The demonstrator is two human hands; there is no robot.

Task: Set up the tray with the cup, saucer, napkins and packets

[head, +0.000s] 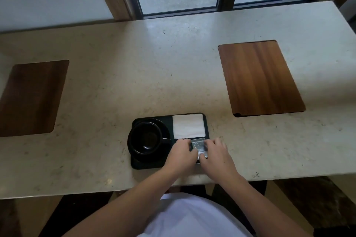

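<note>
Here the black tray (134,163) sits on the pale stone table (115,63), close to the table's near edge, and everything else is placed against it. On the tray's left half stands the black cup (144,138), upright and empty, resting on the black saucer (165,129), its handle pointing right toward the middle of the tray. The tray's far right section holds the white napkins (188,126), lying flat and square with the tray's rim. Just nearer than the napkins, in the tray's near right section, lie the silvery packets (198,144), and both hands are on them. The left hand (184,155) comes in from the packets' left edge, the right hand (216,157) from their right edge, each with fingers curled down onto the packets and thumbs meeting at the near side; each grip is closed on the packets, which seem to rest flat on the tray. Well to the right of the tray, a wooden panel (260,77) is set flush in the table; another wooden panel (32,98) lies well to its left.
</note>
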